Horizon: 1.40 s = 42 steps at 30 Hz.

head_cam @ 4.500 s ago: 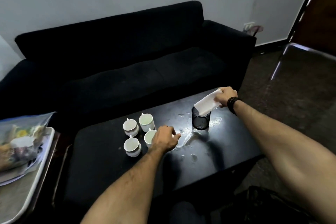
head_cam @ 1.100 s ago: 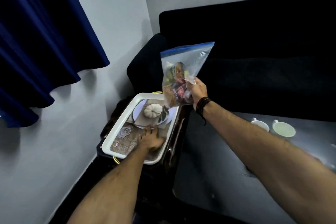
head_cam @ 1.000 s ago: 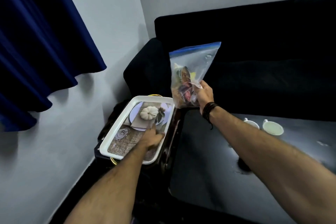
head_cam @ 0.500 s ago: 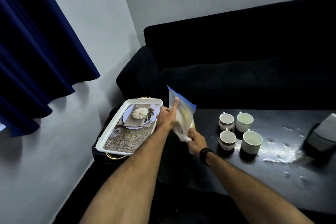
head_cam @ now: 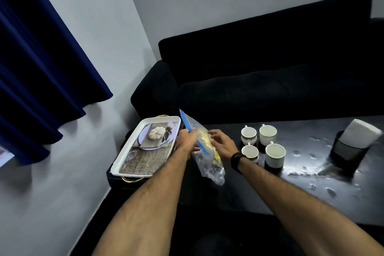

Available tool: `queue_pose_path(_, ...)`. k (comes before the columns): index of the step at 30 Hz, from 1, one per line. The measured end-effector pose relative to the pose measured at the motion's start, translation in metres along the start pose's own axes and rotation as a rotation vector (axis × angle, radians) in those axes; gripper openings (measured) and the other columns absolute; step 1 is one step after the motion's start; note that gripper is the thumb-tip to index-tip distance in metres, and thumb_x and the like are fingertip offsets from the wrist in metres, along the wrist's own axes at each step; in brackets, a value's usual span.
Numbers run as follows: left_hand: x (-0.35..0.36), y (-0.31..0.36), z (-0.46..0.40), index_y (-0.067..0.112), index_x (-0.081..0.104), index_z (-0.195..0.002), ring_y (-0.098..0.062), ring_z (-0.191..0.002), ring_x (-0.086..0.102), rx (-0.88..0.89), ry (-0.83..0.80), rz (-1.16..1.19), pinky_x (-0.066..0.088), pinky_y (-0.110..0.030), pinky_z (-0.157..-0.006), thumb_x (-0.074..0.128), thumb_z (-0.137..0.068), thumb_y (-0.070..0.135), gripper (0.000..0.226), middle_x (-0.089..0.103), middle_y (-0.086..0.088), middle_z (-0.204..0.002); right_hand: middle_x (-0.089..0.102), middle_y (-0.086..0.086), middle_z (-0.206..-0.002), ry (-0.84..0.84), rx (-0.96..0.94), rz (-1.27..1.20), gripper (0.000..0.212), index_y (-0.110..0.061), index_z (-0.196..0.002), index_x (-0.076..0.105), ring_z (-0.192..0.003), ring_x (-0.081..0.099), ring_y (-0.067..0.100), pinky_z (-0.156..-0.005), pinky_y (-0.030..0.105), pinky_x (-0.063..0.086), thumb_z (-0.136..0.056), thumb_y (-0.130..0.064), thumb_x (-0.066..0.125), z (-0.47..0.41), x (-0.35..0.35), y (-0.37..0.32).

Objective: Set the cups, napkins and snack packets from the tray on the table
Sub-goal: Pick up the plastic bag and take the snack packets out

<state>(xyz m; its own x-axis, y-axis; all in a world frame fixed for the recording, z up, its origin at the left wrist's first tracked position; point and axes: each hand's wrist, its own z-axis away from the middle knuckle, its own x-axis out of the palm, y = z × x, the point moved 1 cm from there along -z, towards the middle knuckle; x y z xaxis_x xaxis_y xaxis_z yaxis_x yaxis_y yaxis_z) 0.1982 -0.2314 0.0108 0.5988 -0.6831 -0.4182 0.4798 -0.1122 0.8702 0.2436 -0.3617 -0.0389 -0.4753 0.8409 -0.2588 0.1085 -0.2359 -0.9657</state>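
Two hands on one clear zip bag. Left hand fingers pinched shut on the bag's blue zip strip, near its upper end. Right hand sits at the bag mouth, fingers curled loosely against the plastic on the other side of the strip; can't tell whether they actually grip it or just rest there. Black band on the right wrist.

Bag hangs tilted between the two hands, mouth up toward the sofa, bottom drooping down toward the camera over the near-left corner of the black table. Yellow snack packets show through the plastic just by the right fingertips; darker contents lower down, too blurred to identify.

Just left of the left hand: white tray with a printed liner (pumpkin on a plate, burlap), sitting on a low dark stand beside the table, gold handle poking out at its near end.

Just right of the right hand: four white cups on the table, upright, in a two-by-two cluster, close together, handles pointing away.

Further right, well apart from the hands: black mesh holder on the table with a roll of white napkins standing in it, tilted. Wet patches on the tabletop between cups and holder.

Beyond the hands: black sofa. Far left: blue curtain against a grey wall.
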Motion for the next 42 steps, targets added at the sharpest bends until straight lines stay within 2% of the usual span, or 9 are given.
queue_pose_path(7, 0.008, 0.001, 0.018, 0.001, 0.063, -0.117, -0.026, -0.085, 0.067, 0.021, -0.199, 0.124, 0.052, -0.030, -0.059, 0.047, -0.096, 0.017, 0.031, 0.070, -0.019, -0.107, 0.066, 0.000, -0.127, -0.092, -0.026, 0.104, 0.032, -0.021, -0.123, 0.068, -0.119, 0.059, 0.016, -0.104, 0.030, 0.043, -0.095, -0.032, 0.058, 0.007, -0.011, -0.030)
queue_pose_path(14, 0.010, 0.006, 0.026, 0.011, 0.066, -0.096, -0.017, -0.075, 0.063, 0.083, -0.264, 0.105, 0.049, -0.027, -0.063, 0.044, -0.101, 0.020, 0.024, 0.067, -0.008, -0.088, 0.077, -0.002, -0.096, -0.053, -0.021, 0.104, 0.036, -0.020, -0.094, 0.079, -0.092, 0.067, 0.009, -0.079, 0.024, 0.050, -0.085, -0.052, 0.064, 0.013, -0.027, -0.042)
queue_pose_path(20, 0.013, -0.002, 0.019, 0.007, 0.068, -0.096, -0.025, -0.083, 0.064, 0.167, -0.199, -0.100, 0.053, -0.039, -0.080, 0.048, -0.099, 0.024, 0.027, 0.069, -0.016, -0.094, 0.073, 0.001, -0.077, -0.053, -0.019, 0.197, 0.016, -0.011, -0.086, 0.079, -0.065, 0.063, 0.006, -0.049, 0.002, 0.042, -0.081, -0.026, 0.074, 0.010, -0.036, -0.050)
queue_pose_path(23, 0.014, -0.001, 0.022, 0.010, 0.065, -0.079, -0.029, -0.091, 0.070, 0.235, -0.157, -0.264, 0.057, -0.042, -0.087, 0.049, -0.097, 0.029, 0.031, 0.073, -0.015, -0.091, 0.074, 0.002, -0.075, 0.003, -0.008, 0.288, 0.012, -0.013, -0.081, 0.080, -0.057, 0.057, -0.002, -0.043, 0.000, 0.037, -0.078, -0.024, 0.075, 0.006, -0.035, -0.053)
queue_pose_path(28, 0.014, 0.002, 0.029, 0.014, 0.055, -0.068, -0.023, -0.064, 0.073, 0.286, -0.184, -0.392, 0.058, -0.034, -0.066, 0.044, -0.096, 0.024, 0.032, 0.071, -0.007, -0.068, 0.073, 0.001, -0.073, 0.065, 0.048, 0.384, 0.012, -0.016, -0.076, 0.080, -0.072, 0.067, 0.013, -0.063, 0.021, 0.054, -0.074, -0.018, 0.068, 0.004, -0.030, -0.055)
queue_pose_path(32, 0.014, 0.003, 0.032, 0.006, 0.060, -0.071, -0.006, -0.043, 0.065, 0.295, -0.185, -0.443, 0.047, -0.016, -0.041, 0.048, -0.094, 0.016, 0.029, 0.064, -0.004, -0.056, 0.069, -0.003, -0.067, 0.138, 0.057, 0.411, 0.010, -0.018, -0.067, 0.076, -0.065, 0.064, 0.012, -0.052, 0.020, 0.046, -0.069, -0.025, 0.070, 0.009, -0.019, -0.057)
queue_pose_path(37, 0.005, 0.000, 0.030, 0.009, 0.062, -0.062, -0.011, -0.053, 0.071, 0.282, -0.160, -0.477, 0.059, -0.023, -0.058, 0.056, -0.087, 0.013, 0.026, 0.066, -0.001, -0.051, 0.070, 0.005, -0.073, 0.234, 0.118, 0.393, 0.013, -0.013, -0.065, 0.072, -0.071, 0.067, 0.021, -0.058, 0.026, 0.053, -0.068, -0.026, 0.073, 0.012, -0.001, -0.061)
queue_pose_path(40, 0.002, -0.007, 0.031, 0.009, 0.059, -0.064, -0.023, -0.064, 0.074, 0.281, -0.191, -0.471, 0.060, -0.034, -0.066, 0.049, -0.091, 0.024, 0.033, 0.072, -0.011, -0.067, 0.072, 0.011, -0.085, 0.298, 0.149, 0.389, 0.012, -0.011, -0.075, 0.074, -0.083, 0.070, 0.029, -0.072, 0.032, 0.059, -0.070, -0.015, 0.064, 0.011, -0.008, -0.059)
queue_pose_path(42, -0.002, -0.011, 0.030, 0.007, 0.060, -0.068, -0.026, -0.066, 0.075, 0.247, -0.215, -0.438, 0.057, -0.028, -0.057, 0.045, -0.092, 0.026, 0.034, 0.073, -0.014, -0.070, 0.074, 0.010, -0.087, 0.272, 0.159, 0.334, 0.015, -0.012, -0.074, 0.074, -0.086, 0.071, 0.029, -0.076, 0.032, 0.059, -0.071, -0.012, 0.059, 0.008, -0.011, -0.056)
